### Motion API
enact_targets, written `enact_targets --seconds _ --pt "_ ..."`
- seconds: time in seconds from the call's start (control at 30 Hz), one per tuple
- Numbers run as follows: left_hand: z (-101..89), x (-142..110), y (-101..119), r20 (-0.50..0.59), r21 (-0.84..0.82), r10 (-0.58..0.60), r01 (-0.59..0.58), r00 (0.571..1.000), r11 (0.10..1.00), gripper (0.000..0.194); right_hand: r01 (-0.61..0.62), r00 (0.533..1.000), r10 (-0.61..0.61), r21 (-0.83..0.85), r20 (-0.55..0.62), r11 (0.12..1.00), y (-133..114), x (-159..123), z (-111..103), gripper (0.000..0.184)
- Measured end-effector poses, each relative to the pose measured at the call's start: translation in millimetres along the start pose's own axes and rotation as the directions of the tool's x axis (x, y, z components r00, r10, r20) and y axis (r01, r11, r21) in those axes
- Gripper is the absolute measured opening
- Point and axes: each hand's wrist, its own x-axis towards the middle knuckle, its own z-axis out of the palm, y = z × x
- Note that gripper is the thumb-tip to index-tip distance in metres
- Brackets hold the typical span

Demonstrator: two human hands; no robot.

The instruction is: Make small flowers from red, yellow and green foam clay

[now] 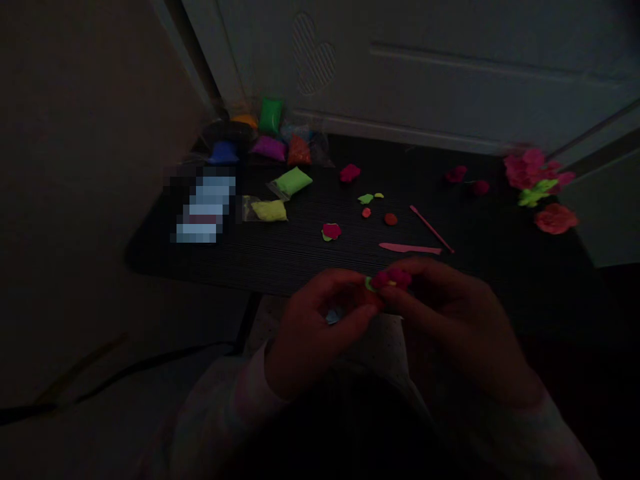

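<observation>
Between my two hands, just over the table's near edge, is a small clay flower with magenta petals, a yellow spot and a bit of green at its left side. My left hand pinches it from the left, thumb and forefinger closed at the green part. From the other side my right hand grips the magenta petals between thumb and fingers. Beyond the hands lie a pink clay knife and a thin pink stick tool. A flat magenta and green clay piece rests to the left of them.
On the dark table lie a red clay disc, green scraps and a magenta piece. Coloured clay packets, including a light green packet, sit at the left. Pink flowers stand far right; a blurred-out phone-like object lies left.
</observation>
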Motion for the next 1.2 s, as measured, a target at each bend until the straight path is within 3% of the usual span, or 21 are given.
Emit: enact_targets --seconds 0.3,0.5,0.67,1.0,1.2 --pt "0.5 1 -1 0.006 0.013 0.007 -0.008 1.000 1.000 0.021 -0.008 0.999 0.008 -0.009 0.031 1.000 -1 4 -1 0.009" --pt "0.4 1 1 0.001 0.005 0.010 -0.010 1.000 1.000 0.019 -0.061 0.997 0.054 0.133 0.057 0.989 0 4 1 0.007" --pt "0.9 1 2 -0.013 -0.099 0.022 -0.023 1.000 0.995 0.019 -0.060 0.998 0.054 0.177 0.042 0.982 1 3 4 0.005" --pt "8.2 6 -1 -0.143 -0.269 -0.057 0.017 0.988 0.963 0.011 -0.026 0.999 0.031 0.212 -0.022 0.977 4 1 9 0.005" --pt "9.8 5 -3 -0.140 -0.319 -0.065 0.017 0.988 0.948 0.010 0.015 0.999 -0.008 0.181 -0.037 0.983 4 2 10 0.005"
